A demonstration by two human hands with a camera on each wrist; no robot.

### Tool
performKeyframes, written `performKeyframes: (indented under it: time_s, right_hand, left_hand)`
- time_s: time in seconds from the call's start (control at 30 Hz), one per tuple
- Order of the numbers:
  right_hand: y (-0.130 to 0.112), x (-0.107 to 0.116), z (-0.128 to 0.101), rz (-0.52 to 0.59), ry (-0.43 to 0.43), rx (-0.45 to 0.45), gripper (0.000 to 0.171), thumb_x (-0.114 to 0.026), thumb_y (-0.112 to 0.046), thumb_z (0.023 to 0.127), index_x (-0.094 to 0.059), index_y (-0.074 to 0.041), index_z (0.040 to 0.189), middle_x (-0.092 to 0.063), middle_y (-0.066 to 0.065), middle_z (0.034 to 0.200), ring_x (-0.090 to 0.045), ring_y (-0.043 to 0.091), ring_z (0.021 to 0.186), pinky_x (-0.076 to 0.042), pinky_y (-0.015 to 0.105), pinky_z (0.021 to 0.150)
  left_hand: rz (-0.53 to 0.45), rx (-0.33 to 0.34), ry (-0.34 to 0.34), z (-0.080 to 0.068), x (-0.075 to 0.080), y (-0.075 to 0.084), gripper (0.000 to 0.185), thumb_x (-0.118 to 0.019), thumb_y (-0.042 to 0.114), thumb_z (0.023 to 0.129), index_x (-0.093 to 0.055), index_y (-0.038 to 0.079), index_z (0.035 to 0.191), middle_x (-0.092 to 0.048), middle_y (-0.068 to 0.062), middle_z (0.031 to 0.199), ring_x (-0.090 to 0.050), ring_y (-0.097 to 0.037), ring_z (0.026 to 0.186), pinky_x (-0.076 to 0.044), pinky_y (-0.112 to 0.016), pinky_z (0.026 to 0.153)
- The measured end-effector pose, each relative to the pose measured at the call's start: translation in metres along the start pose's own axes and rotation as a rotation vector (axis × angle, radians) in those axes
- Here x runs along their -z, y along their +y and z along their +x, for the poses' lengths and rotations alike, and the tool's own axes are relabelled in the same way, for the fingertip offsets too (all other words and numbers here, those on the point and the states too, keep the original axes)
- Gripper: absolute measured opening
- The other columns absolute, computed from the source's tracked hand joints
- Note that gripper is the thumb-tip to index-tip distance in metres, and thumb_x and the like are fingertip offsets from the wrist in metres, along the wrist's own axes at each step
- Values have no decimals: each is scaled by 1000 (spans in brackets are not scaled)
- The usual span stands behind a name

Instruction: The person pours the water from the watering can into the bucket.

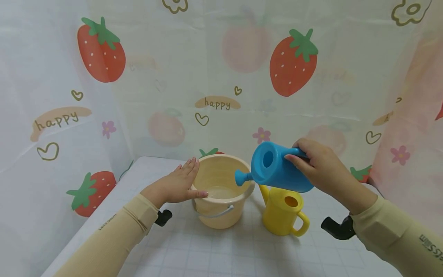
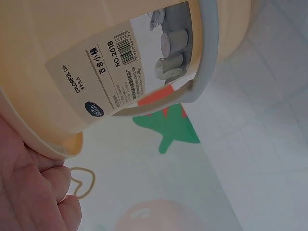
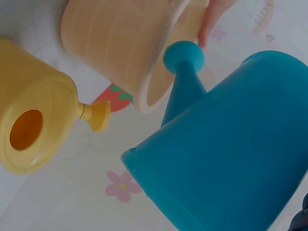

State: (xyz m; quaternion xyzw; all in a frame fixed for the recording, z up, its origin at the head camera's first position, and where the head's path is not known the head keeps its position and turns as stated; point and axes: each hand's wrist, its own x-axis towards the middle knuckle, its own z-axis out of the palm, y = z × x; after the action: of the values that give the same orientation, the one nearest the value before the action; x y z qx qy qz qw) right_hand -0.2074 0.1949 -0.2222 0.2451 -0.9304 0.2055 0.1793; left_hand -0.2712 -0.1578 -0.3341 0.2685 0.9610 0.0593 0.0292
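I see a bright blue watering can (image 1: 277, 169) above a yellow watering can (image 1: 283, 209). The bucket (image 1: 221, 192) is pale cream with a grey-white handle (image 1: 216, 213), and in the left wrist view it bears a white label (image 2: 139, 62) with black print and a dark blue round mark. The curtain (image 1: 221, 69) is white with red, green-leaved strawberries, pink flowers, olive heart outlines and tan "happy" patches. The table (image 1: 214, 254) looks white with a faint grey grid. Both sleeves (image 1: 114, 234) are beige.
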Motion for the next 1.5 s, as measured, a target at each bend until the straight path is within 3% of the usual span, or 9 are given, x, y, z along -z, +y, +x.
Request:
performKeyframes:
  time_s: [0.5,0.93,1.5]
  right_hand:
    - [-3,-1,4,-26,0,43,23,-56,-29,91,-56,-7,95,-60,8,86,-58,25,79,-53,48,67]
    - [-7,1,8,-46,-33,55,25,-58,-30,90,-56,-6,97,-62,9,89,-59,25,79,-52,50,70]
    - [-11,0,18,-93,-52,153,18,-62,-25,88,-56,-8,90,-59,2,80,-54,18,74,-52,36,67]
  left_hand:
    - [-7,3,-5,-1,2,2,111,-31,79,76,-2,-3,145,3,-19,151,1,-30,139,-9,-47,111]
    - [-1,10,-8,-2,2,2,111,-30,80,76,-3,-3,145,3,-19,151,2,-29,139,-9,-46,111]
    - [-4,11,-2,-2,2,3,106,-36,74,80,-3,-3,145,3,-19,151,1,-30,139,-9,-47,111]
